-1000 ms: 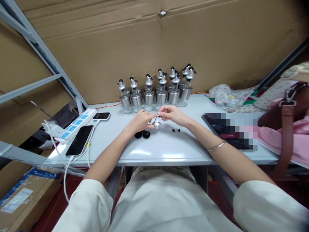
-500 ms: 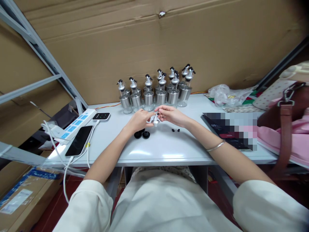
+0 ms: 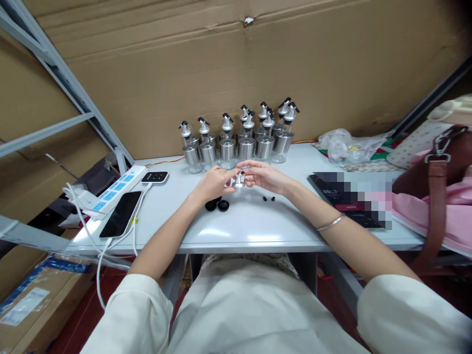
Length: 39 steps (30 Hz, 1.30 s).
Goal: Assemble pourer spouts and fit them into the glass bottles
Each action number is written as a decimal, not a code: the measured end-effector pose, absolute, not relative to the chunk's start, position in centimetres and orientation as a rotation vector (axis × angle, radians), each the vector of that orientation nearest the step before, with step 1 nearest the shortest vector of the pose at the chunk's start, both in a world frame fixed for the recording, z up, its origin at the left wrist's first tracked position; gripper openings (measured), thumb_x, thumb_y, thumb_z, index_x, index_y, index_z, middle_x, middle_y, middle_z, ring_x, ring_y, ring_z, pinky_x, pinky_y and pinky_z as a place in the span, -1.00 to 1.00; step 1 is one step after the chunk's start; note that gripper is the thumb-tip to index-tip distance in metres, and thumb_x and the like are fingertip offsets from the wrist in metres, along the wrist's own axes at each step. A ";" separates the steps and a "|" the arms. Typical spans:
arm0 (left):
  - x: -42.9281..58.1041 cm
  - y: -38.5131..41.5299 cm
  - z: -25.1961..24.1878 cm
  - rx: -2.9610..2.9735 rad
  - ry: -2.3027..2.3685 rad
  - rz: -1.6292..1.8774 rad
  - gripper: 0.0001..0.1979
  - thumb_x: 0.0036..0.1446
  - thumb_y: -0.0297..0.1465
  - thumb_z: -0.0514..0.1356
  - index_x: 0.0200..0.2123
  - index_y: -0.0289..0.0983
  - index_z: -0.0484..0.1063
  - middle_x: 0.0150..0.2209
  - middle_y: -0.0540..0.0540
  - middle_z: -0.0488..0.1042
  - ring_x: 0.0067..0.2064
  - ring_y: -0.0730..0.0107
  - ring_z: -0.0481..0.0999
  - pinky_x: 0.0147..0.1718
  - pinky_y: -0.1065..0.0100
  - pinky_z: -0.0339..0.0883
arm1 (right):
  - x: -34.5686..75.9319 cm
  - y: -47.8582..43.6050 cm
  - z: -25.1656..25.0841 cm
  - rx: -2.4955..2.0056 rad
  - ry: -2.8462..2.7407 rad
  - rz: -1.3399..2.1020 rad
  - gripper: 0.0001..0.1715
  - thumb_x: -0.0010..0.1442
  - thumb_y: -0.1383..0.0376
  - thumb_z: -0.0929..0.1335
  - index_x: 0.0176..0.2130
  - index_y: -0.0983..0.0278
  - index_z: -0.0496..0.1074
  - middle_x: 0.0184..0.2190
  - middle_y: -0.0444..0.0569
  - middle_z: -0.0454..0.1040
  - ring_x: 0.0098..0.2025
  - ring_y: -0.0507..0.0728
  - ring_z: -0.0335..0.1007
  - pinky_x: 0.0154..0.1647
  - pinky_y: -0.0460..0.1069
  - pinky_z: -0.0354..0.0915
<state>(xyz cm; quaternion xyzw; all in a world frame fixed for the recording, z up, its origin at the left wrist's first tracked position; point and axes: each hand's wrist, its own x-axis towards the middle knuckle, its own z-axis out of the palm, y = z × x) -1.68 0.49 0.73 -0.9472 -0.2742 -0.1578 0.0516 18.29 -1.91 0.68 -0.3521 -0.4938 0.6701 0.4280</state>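
Observation:
Between my hands, just above the table, is a silver pourer top (image 3: 239, 181) with a small black part at its tip. My left hand (image 3: 217, 182) grips it from the left with bent fingers. My right hand (image 3: 263, 177) is at its right side, fingers curled around the black tip. Below my left hand lie round black caps (image 3: 223, 205), partly covered by the fingers. Two tiny black pieces (image 3: 269, 199) rest under my right wrist. Behind the hands stand several glass and steel bottles (image 3: 246, 147) with silver and black pourers.
On the left of the table (image 3: 236, 231) are a power strip (image 3: 120, 188), a phone (image 3: 121, 215), a small black device (image 3: 155, 177) and white cables. A tablet (image 3: 342, 201), a plastic bag (image 3: 341, 145) and a brown-strapped bag (image 3: 437, 196) are on the right.
The fingers of my right hand have shifted slightly around the tip of the pourer top. The rest looks the same.

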 end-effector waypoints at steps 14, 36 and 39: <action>-1.7 0.5 0.4 -2.874 -0.734 -0.613 -0.59 0.00 -0.43 0.18 -0.02 -0.27 0.39 -0.46 0.02 0.53 -0.38 0.37 0.51 -0.21 0.34 0.20 | 18.3 -2.1 0.7 -0.791 -1.215 1.724 -0.57 -0.08 0.41 0.44 -0.20 0.20 0.28 -0.55 -0.26 0.41 -0.57 -0.08 0.17 -0.47 -0.11 0.12; -1.8 0.5 0.6 -2.875 -0.757 -0.592 -0.60 0.03 -0.39 0.17 -0.01 -0.27 0.38 -0.46 0.02 0.52 -0.37 0.38 0.50 -0.20 0.34 0.21 | 17.9 -2.1 0.2 -0.697 -1.220 1.661 -0.51 -0.11 0.40 0.47 -0.36 0.18 0.09 -0.59 -0.31 0.35 -0.55 -0.05 0.23 -0.43 -0.09 0.15; -1.7 0.5 0.5 -2.880 -0.765 -0.605 -0.62 0.02 -0.39 0.17 -0.04 -0.26 0.40 -0.46 0.02 0.51 -0.37 0.39 0.50 -0.20 0.34 0.21 | 17.8 -2.1 0.1 -0.703 -1.215 1.688 -0.57 -0.07 0.39 0.44 -0.32 0.18 0.13 -0.55 -0.27 0.40 -0.52 -0.03 0.29 -0.42 -0.08 0.18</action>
